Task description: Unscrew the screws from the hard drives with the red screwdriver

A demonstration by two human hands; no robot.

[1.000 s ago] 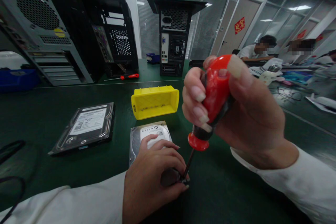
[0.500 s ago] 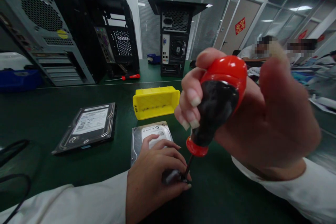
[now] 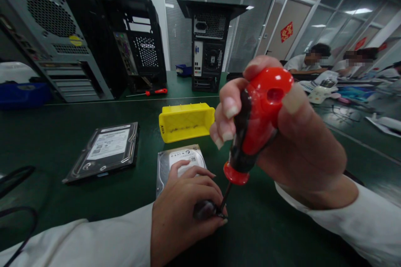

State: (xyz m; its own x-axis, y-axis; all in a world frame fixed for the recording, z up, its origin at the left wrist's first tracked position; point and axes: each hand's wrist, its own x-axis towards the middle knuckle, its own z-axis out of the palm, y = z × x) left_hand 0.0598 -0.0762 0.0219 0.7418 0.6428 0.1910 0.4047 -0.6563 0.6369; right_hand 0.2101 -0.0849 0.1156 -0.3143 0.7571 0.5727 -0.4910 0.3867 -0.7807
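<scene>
The right hand [image 3: 300, 150] is gripping a red-and-black screwdriver [image 3: 266, 112] above the counter [image 3: 260, 233], its fingers clamping on the bulbous handle. The left hand [image 3: 184, 208] is lying just in front of the person, its thumb and index finger pinching a small dark part [image 3: 222, 216] at the screwdriver's tip, while its other fingers are spreading over a silver hard drive [image 3: 163, 167].

The work is apparently standing midway: the tip is already meeting the small part, but fingers and blur are hiding whether anything is tight or loose, so how much is left cannot be told. Small dark pieces [image 3: 183, 128] are lying in a yellow bin [image 3: 166, 129] just beyond the silver drive; a second hard drive [image 3: 106, 150] is resting label-up to the left, with neither hand touching it.

The screwdriver is pointing downward and leftward. Its long axis is slanting, with the rounded handle end sitting high on the right and the thin shaft running down to the left hand's fingertips.
</scene>
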